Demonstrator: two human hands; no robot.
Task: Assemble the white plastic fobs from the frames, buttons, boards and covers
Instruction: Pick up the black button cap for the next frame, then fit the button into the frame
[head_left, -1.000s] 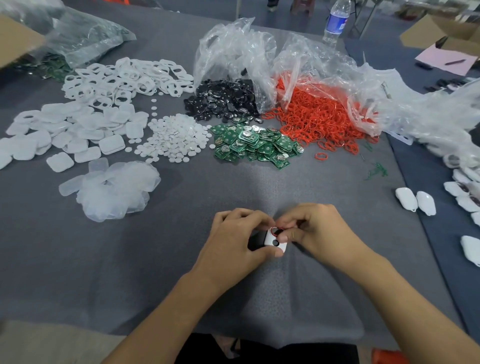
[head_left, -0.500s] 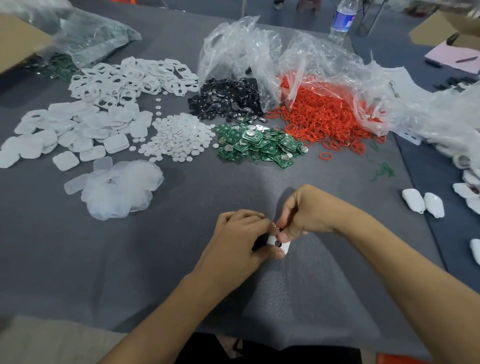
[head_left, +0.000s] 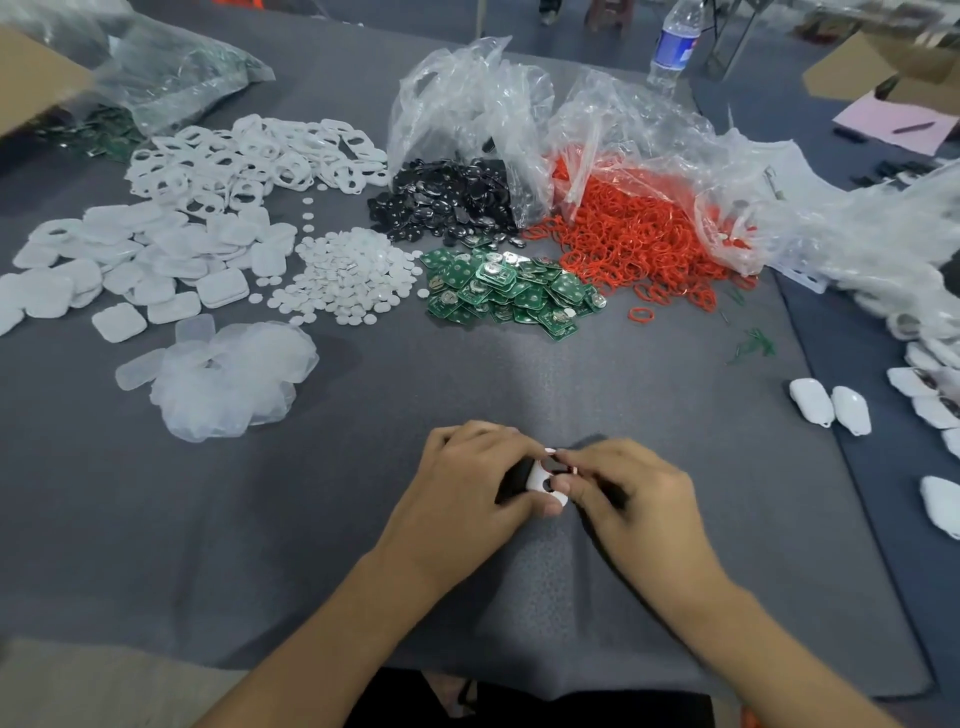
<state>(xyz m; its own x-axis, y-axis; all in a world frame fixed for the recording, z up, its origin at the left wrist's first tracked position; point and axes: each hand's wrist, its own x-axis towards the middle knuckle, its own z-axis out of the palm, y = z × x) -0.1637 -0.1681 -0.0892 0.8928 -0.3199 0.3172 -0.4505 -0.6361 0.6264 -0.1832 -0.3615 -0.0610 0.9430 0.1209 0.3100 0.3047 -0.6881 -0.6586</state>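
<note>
Both hands meet low over the grey cloth near the table's front edge. My left hand grips a small white fob with dark holes in it. My right hand pinches the same fob from the right, and a bit of red shows at its fingertips. Farther back lie piles of parts: white frames, white covers, round white buttons, green boards, black pieces and red rings.
Crumpled clear bags stand behind the black and red piles. A heap of translucent covers lies at the left. Finished white fobs sit at the right. A water bottle stands at the back.
My right hand lifted a little off the fob half a second ago and has come back down onto it. My left hand has kept its grip in the same place.
</note>
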